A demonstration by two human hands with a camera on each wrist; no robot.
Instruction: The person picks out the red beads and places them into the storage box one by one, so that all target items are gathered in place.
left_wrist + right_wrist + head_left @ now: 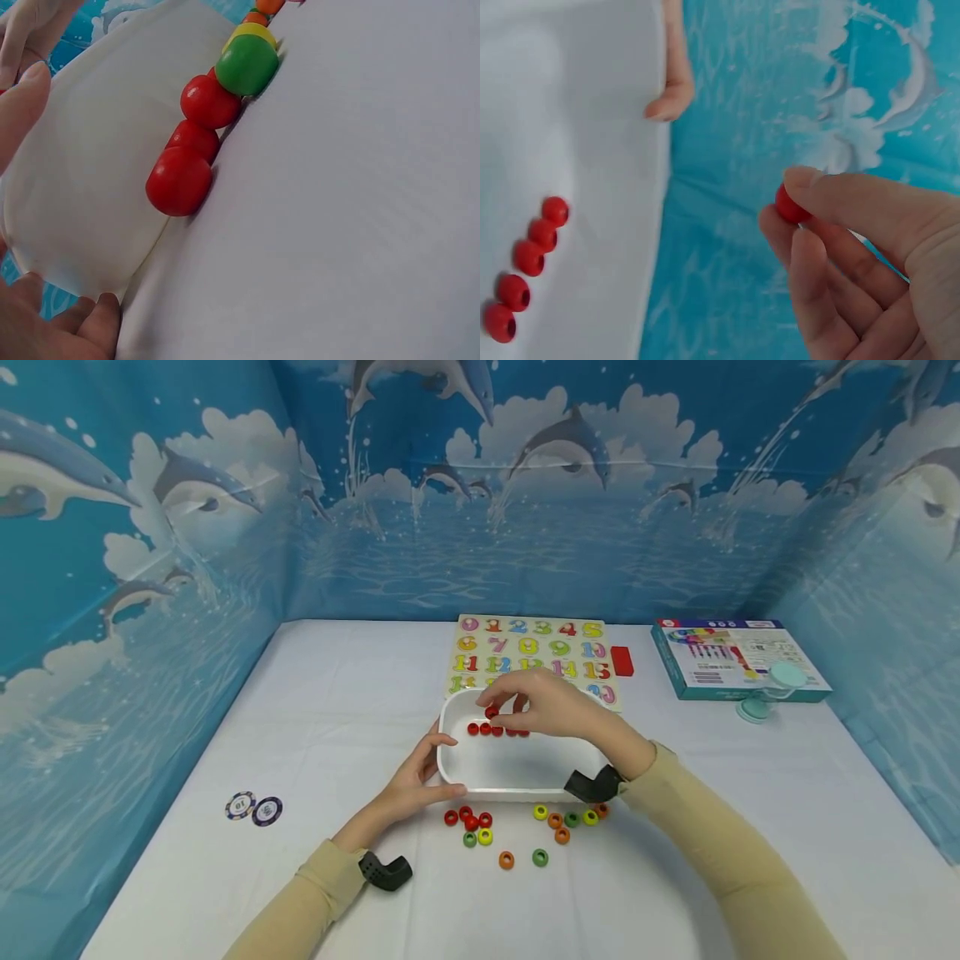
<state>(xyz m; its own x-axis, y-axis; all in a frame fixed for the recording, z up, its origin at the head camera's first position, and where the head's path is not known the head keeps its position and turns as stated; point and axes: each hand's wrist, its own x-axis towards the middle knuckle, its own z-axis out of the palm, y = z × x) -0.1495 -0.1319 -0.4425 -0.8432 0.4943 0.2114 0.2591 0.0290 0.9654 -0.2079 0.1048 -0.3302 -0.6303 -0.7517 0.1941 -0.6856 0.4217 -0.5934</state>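
Between thumb and fingertips my right hand (551, 703) pinches a red bead (789, 204) above the white tray (517, 774). Inside the tray lies a row of several red beads (485, 729), partly behind that hand in the head view. My left hand (412, 781) holds the tray's left end, its fingers at the rim and the thumb along the front corner. Just in front of the tray sit loose red beads (178, 181), with a green bead (247, 65) and a yellow bead (485, 837) beside them.
Orange, green and yellow beads (555, 820) lie nearer the tray's right part. Behind the tray is a number board (528, 647), with a red card (622, 661) beside it. A box (738, 660) and a mint-green object (753, 710) are at the back right; two round chips (267, 811) lie left.
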